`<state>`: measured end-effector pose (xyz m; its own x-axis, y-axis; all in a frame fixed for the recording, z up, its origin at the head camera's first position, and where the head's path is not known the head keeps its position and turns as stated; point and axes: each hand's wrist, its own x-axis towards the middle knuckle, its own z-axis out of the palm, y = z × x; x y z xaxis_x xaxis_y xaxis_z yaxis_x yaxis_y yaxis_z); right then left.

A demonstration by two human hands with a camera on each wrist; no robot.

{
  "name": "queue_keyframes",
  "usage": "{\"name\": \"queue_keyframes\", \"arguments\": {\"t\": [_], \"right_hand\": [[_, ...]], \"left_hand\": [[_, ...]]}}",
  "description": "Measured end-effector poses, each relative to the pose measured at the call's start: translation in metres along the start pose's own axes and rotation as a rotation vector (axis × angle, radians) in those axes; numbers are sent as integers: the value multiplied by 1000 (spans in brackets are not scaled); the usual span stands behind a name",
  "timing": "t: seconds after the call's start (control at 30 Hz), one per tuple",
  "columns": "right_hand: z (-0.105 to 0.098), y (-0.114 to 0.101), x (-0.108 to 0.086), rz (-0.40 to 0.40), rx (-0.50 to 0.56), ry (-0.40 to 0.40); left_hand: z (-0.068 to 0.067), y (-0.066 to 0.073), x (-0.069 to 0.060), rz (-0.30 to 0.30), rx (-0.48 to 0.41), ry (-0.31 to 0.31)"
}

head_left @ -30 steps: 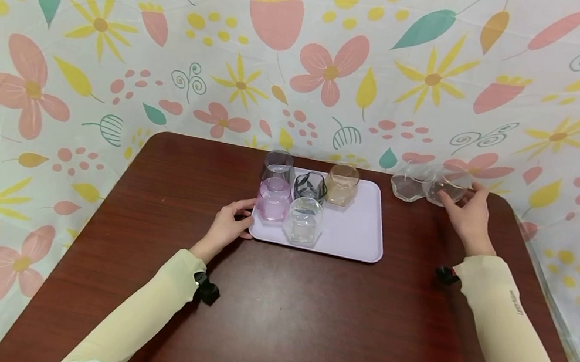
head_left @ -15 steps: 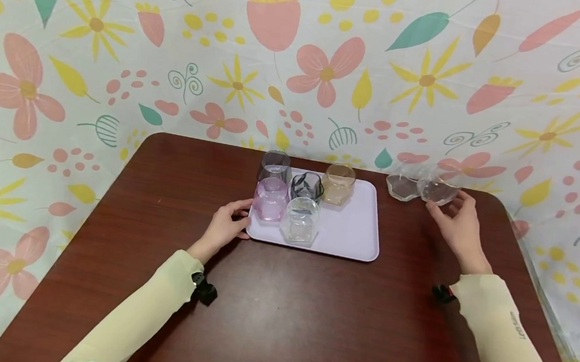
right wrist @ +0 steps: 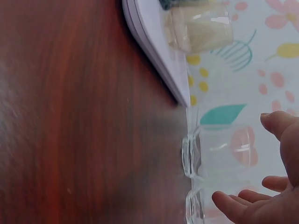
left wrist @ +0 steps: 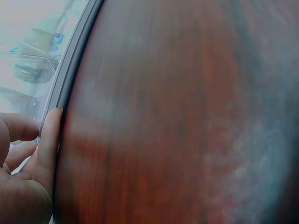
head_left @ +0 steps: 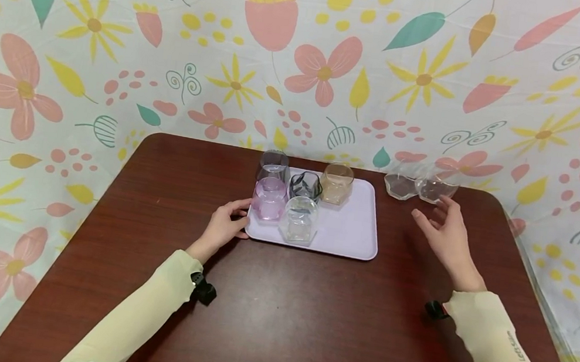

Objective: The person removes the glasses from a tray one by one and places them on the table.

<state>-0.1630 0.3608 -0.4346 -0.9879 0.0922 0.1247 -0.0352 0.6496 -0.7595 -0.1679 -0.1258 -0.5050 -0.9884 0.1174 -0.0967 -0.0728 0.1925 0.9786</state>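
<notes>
Currently, the tray [head_left: 361,235] is being gripped at its near L corner by the L hand [head_left: 223,224], while the R hand [head_left: 443,235] is being held wide, thumb well apart from fingers, w/ nothing betw. them. On the table's [head_left: 307,318] far R part the outer clear glass [head_left: 434,191] is being supported, just beyond the R fingers & slightly L of the palm, its long axis approx. vertical; finger contact cannot be told. Beside it, to the L, the inner clear glass [head_left: 399,186] is being shown, touching or nearly so. Of the two hands, the R is being positioned far nearer to both. W. of the R hand, i.e. L, a grey glass [head_left: 273,163], pink glass [head_left: 269,200], dark glass [head_left: 305,188], front clear glass [head_left: 299,223] & amber glass [head_left: 336,187] are being carried on the tray.
</notes>
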Motion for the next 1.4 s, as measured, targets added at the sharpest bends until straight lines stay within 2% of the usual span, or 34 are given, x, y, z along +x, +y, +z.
{"name": "queue_keyframes", "arguments": {"t": [0.73,0.87,1.0,1.07,1.1,1.4], "right_hand": [[35,-48,-36,-201,2,-24],[42,-54,-40,-237,6,-41],[49,-63,-43,-265,38,-64],[53,-67,-45,-278,54,-76],[55,-69,-46,-283,60,-82],[75,-80,-51,-312,72,-124]], "left_hand": [[-1,-3,2,11,4,-14],[-1,9,-4,5,10,-16],[-2,31,-16,12,7,-16],[-2,32,-16,12,8,-18],[-2,37,-18,5,8,-21],[-1,35,-18,-1,12,-19]]}}
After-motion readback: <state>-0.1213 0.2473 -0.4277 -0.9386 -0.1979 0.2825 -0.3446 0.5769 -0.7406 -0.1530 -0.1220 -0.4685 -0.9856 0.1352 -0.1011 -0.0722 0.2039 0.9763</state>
